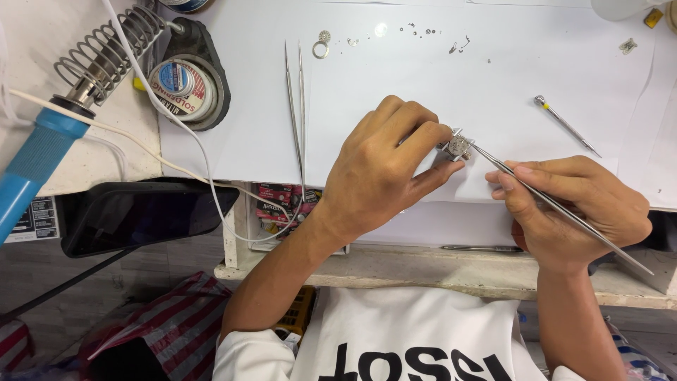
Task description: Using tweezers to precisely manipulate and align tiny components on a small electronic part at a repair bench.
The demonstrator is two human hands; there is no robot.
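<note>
My left hand (381, 169) pinches a small round metal watch movement (458, 147) against the white paper sheet (437, 77) on the bench. My right hand (575, 208) holds long steel tweezers (557, 206) like a pen. Their tips reach left and touch the movement. Both forearms come up from the lower edge of the view.
Spare tweezers (296, 106) lie left of my hand. A small screwdriver (564, 125) rests at the right. Tiny watch parts (395, 35) are scattered at the paper's far edge. A blue soldering iron (42, 152) in its spring stand, a solder paste tin (180, 81) and a dark phone (141, 215) sit at the left.
</note>
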